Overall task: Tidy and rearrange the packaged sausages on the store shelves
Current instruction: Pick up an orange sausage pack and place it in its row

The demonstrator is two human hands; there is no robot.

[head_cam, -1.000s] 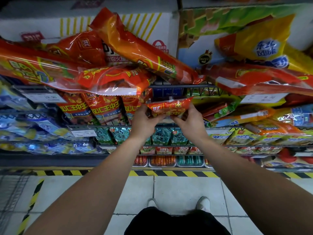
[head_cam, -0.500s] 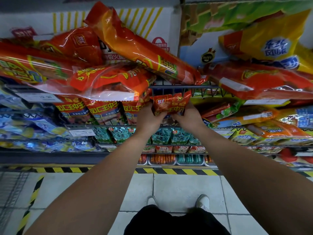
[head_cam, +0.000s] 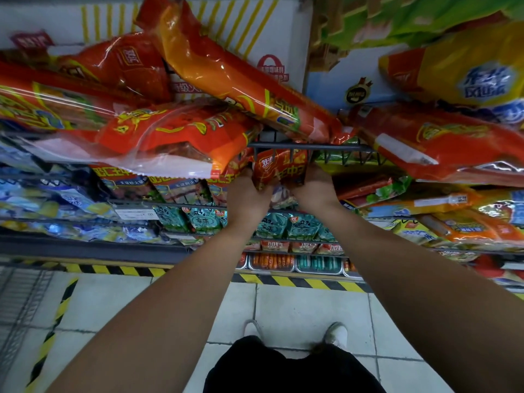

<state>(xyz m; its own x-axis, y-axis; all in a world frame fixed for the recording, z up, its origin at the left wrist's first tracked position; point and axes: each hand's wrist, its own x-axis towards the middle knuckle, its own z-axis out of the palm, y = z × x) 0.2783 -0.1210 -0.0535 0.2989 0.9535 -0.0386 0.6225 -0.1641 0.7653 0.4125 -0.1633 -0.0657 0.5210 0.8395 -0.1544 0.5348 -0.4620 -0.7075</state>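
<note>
Your left hand (head_cam: 248, 191) and right hand (head_cam: 314, 188) grip the small red plastic sausage packet (head_cam: 279, 168), crowded just beneath the dark wire shelf edge (head_cam: 309, 147).

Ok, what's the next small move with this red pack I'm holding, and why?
Probably slide the red pack deeper onto the shelf under the wire rail: the left hand and right hand both grip it just right of the row of matching packs.
</note>
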